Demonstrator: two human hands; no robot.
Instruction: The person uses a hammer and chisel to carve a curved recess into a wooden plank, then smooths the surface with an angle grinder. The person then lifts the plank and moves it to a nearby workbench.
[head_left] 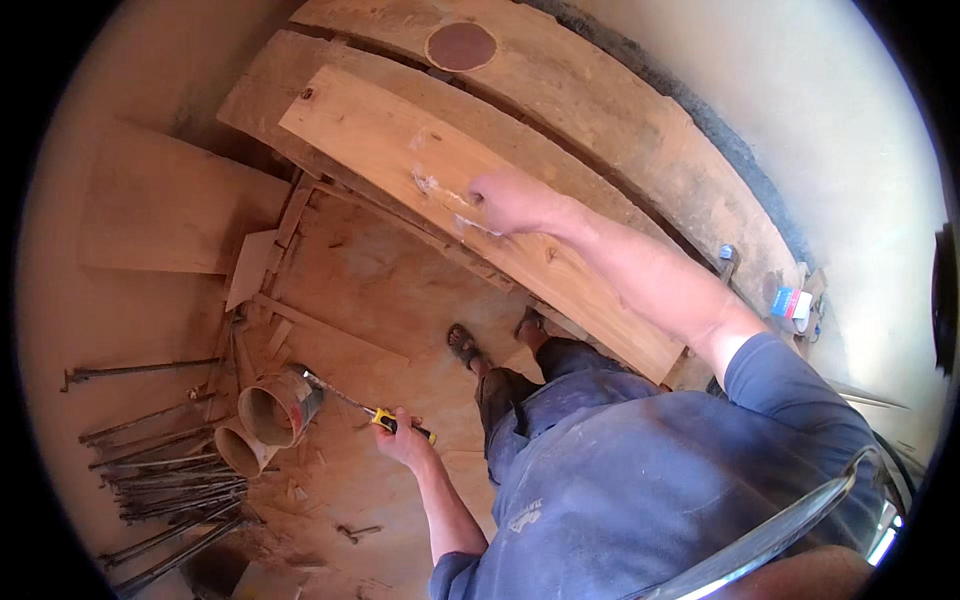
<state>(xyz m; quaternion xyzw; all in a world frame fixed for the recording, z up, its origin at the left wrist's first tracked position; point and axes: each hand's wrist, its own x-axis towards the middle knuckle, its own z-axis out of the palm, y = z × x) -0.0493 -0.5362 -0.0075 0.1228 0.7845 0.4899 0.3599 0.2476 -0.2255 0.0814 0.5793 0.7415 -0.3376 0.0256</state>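
My left hand [401, 441] is closed round the yellow-and-black handle of a screwdriver [386, 419]. Its long shaft points away to the left, over the floor, and its tip looks pale. My right hand [515, 202] rests on a long light-wood board [400, 150], its fingers curled in. Whatever those fingers hold, if anything, is hidden. Beside them, white smears [427, 184] mark the board's face, and a thin white line runs along the wood below the knuckles.
Under and behind the board lie thick planks [620, 110], with a brown sanding disc [461, 47] on the far one. Two buckets [275, 412] stand left, near several metal bar clamps [170, 480]. A small blue-and-white packet [790, 303] lies at the right. Wood panels [180, 200] lean on the wall.
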